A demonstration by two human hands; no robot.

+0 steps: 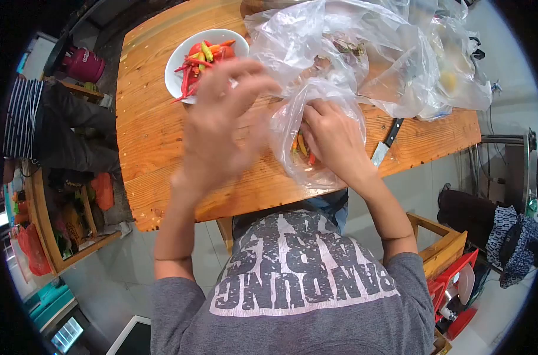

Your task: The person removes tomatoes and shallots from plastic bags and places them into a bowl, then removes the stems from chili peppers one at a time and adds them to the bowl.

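My left hand, smeared by motion, hovers over the table just in front of a white bowl. Its fingers look spread, and I see nothing in them. The bowl holds red, orange and yellow-green chilies and what looks like a tomato. My right hand is closed at the mouth of a clear plastic bag, its fingertips bent over the film. Inside that bag lie several orange and red chilies, partly hidden by the hand.
Crumpled clear plastic bags with dry plant bits cover the table's back right. A black-handled knife lies near the front edge, right of my hand. A person in dark trousers is at the left, near a pink gas cylinder.
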